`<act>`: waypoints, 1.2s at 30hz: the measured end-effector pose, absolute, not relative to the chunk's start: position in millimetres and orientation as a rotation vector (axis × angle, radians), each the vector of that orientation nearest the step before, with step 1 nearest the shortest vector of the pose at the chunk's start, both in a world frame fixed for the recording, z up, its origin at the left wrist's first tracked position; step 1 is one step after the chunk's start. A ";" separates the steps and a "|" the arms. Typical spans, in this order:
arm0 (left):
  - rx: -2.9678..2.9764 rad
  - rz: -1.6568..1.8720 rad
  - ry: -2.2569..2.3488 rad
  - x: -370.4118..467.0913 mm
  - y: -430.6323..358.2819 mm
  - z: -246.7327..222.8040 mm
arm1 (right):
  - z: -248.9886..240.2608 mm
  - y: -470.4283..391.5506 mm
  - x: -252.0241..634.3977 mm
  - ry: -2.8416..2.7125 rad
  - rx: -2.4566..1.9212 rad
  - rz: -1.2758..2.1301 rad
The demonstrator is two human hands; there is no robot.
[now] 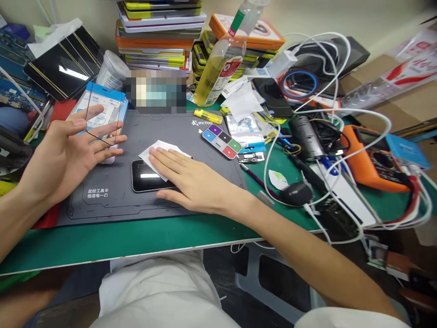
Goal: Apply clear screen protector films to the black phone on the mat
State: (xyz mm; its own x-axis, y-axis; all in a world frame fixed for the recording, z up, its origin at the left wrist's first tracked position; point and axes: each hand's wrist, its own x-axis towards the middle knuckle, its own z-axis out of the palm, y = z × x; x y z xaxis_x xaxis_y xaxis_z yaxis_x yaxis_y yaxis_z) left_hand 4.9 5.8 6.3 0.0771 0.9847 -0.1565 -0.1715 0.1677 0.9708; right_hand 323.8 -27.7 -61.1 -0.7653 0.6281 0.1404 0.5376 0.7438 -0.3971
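Head view: the right hand [191, 180] is resting flat, fingers extended, on a white wipe [146, 155] partly covering a smartphone [146, 176] lying on the grey WKTOO mat [164, 127]; the left hand [64, 150] is hovering half-open, a thin black frame [98, 137] crossing its fingers, whether gripped I cannot tell.

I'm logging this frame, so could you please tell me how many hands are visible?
2. The left hand is open, left of the phone; the right hand rests on a white wipe over it.

Phone [146, 179] on mat [164, 130]; bottle [218, 66] behind
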 end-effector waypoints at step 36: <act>2.570 0.638 0.937 -16.4 -15.8 -19.2 | -28.4 -48.0 406.6 -2.291 -1.105 -0.133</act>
State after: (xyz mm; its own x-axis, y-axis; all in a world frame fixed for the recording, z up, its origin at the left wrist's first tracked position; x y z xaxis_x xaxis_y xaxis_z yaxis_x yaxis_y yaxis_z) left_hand -16.4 -15.8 -19.2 0.6833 0.6675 0.2958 0.5192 -0.7291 0.4459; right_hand 406.6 -48.0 -28.4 -0.4845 0.6843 0.5450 0.7426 0.6510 -0.1573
